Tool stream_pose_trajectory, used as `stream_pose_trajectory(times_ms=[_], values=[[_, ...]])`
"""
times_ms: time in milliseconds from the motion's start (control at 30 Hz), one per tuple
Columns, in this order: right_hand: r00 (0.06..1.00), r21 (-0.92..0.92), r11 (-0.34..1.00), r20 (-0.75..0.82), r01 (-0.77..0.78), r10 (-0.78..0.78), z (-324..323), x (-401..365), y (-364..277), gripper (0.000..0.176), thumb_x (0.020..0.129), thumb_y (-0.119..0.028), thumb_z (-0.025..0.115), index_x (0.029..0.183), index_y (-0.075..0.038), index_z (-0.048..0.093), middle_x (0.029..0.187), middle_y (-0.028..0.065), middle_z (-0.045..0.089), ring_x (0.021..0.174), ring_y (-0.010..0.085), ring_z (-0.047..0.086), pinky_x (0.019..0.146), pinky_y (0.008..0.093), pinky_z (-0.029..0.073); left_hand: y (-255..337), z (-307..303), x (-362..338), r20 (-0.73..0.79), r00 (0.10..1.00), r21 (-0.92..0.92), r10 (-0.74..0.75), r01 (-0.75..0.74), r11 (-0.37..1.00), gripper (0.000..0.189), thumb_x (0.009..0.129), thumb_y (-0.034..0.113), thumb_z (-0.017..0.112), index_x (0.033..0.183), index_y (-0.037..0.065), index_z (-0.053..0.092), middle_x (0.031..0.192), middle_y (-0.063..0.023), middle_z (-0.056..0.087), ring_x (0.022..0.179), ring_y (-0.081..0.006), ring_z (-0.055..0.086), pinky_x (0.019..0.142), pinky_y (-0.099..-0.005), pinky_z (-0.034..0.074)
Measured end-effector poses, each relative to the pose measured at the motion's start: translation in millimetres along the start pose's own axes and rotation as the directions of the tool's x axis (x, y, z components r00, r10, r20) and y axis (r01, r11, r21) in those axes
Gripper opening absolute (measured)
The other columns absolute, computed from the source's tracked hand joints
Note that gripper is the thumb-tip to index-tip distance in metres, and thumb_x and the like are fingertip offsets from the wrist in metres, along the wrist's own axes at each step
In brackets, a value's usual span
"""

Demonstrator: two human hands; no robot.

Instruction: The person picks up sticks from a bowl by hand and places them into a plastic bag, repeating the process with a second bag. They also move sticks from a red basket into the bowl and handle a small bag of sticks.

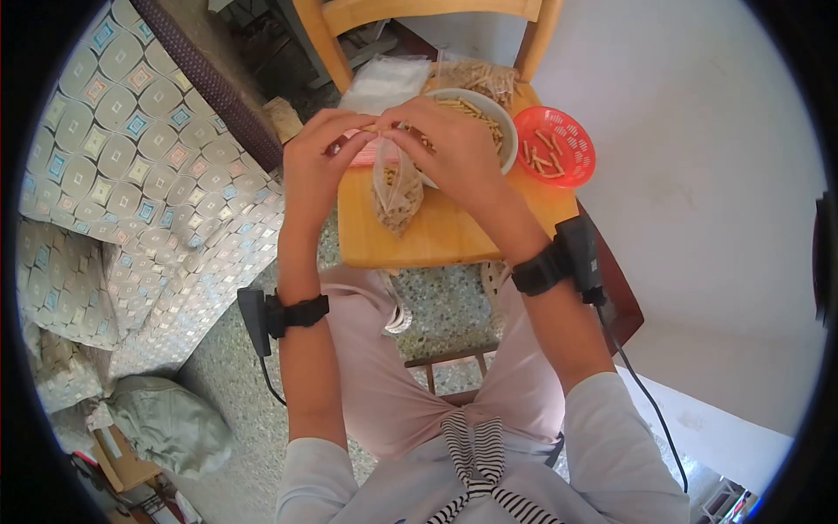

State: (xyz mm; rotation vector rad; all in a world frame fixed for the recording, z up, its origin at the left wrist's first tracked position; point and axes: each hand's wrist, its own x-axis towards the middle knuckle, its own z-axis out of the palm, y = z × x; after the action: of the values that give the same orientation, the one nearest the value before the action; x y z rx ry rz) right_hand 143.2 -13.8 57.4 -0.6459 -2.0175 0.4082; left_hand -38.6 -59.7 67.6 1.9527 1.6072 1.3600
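Note:
Above the wooden chair seat (471, 236), my left hand (316, 150) and my right hand (445, 147) meet, their fingertips pinched at the top of a clear plastic bag (398, 194). Small brown pieces fill the lower part of the bag, which hangs down over the seat. A light bowl (508, 131) of tan sticks is partly hidden behind my right hand. To its right, a red plastic basket (576, 150) holds several short sticks. Something pink lies under my fingers, mostly covered.
Empty clear bags (384, 80) and another filled bag (480, 77) lie at the back of the seat, before the chair's backrest (428, 10). A patterned cloth (157, 131) covers furniture on the left. A white wall (698, 157) stands at right.

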Motion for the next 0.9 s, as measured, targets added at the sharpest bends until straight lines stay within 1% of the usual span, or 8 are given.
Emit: stream_pose_trajectory(times_ms=[67,167,300,367,467,600,767,900], values=[[0.992,0.033,0.994,-0.065,-0.107,0.109,0,0,2,0.012,0.087,-0.022,0.068,0.095,-0.013,0.070,0.094,0.0029,0.068,0.077,0.0271,0.066,0.064,0.0340,0.051,3,-4,0,-0.038,0.999,-0.016,-0.016,0.016,1.000,0.016,0.083,0.005,0.071,0.099,0.006,0.075,0.094,-0.0027,0.068,0.073,-0.0099,0.059,0.067,-0.0231,0.047],[0.989,-0.003,0.989,-0.027,-0.145,0.145,0,-3,7,0.014,0.088,-0.023,0.067,0.098,-0.013,0.069,0.095,0.0041,0.068,0.078,0.0276,0.066,0.064,0.0352,0.051,6,-2,-2,-0.037,0.999,-0.093,-0.034,0.030,0.995,0.017,0.082,0.006,0.073,0.098,0.007,0.077,0.092,-0.0023,0.067,0.071,-0.0079,0.057,0.065,-0.0219,0.045],[0.991,-0.026,0.993,0.063,-0.119,0.120,3,-7,7,0.016,0.089,-0.024,0.065,0.099,-0.012,0.067,0.095,0.0063,0.068,0.081,0.0290,0.066,0.065,0.0379,0.051,6,3,-4,-0.020,0.999,-0.175,-0.042,0.038,0.984,0.018,0.081,0.008,0.075,0.099,0.007,0.077,0.090,-0.0018,0.066,0.071,-0.0072,0.057,0.064,-0.0213,0.045],[0.993,-0.014,0.996,0.081,-0.090,0.090,6,-9,7,0.019,0.090,-0.025,0.064,0.100,-0.010,0.065,0.095,0.0080,0.067,0.082,0.0306,0.065,0.066,0.0401,0.051,9,8,-4,0.009,0.996,-0.320,-0.091,0.089,0.943,0.018,0.081,0.009,0.075,0.099,0.008,0.077,0.089,-0.0008,0.065,0.070,-0.0064,0.055,0.062,-0.0208,0.043],[0.983,-0.049,0.992,0.137,-0.113,0.119,4,-8,5,0.019,0.089,-0.025,0.064,0.100,-0.009,0.064,0.094,0.0088,0.066,0.082,0.0319,0.065,0.067,0.0408,0.051,5,8,-2,0.045,0.998,-0.220,-0.052,0.060,0.974,0.017,0.081,0.010,0.075,0.098,0.009,0.078,0.087,-0.0002,0.064,0.069,-0.0056,0.054,0.061,-0.0206,0.041],[0.976,-0.045,0.990,0.164,-0.137,0.143,6,-8,9,0.021,0.089,-0.025,0.065,0.102,-0.009,0.064,0.093,0.0091,0.066,0.083,0.0327,0.064,0.069,0.0410,0.051,2,7,-1,0.063,0.997,-0.206,-0.051,0.063,0.977,0.017,0.082,0.011,0.074,0.098,0.009,0.078,0.088,0.0002,0.065,0.068,-0.0054,0.053,0.060,-0.0206,0.039],[0.998,-0.033,0.999,-0.048,0.035,-0.037,9,-4,19,0.020,0.087,-0.023,0.066,0.100,-0.008,0.068,0.093,0.0110,0.065,0.087,0.0320,0.064,0.075,0.0431,0.050,-3,-3,1,0.057,0.995,-0.130,-0.077,0.084,0.988,0.014,0.082,0.012,0.074,0.096,0.008,0.077,0.094,-0.0004,0.065,0.074,-0.0072,0.056,0.064,-0.0207,0.042],[0.992,-0.099,0.994,-0.123,-0.043,0.031,9,-11,33,0.024,0.088,-0.027,0.065,0.102,-0.008,0.069,0.091,0.0122,0.067,0.085,0.0332,0.065,0.075,0.0446,0.051,-13,5,-3,0.140,0.989,-0.095,-0.038,0.052,0.994,0.015,0.083,0.015,0.074,0.095,0.008,0.077,0.102,-0.0035,0.065,0.081,-0.0132,0.060,0.070,-0.0240,0.047]])
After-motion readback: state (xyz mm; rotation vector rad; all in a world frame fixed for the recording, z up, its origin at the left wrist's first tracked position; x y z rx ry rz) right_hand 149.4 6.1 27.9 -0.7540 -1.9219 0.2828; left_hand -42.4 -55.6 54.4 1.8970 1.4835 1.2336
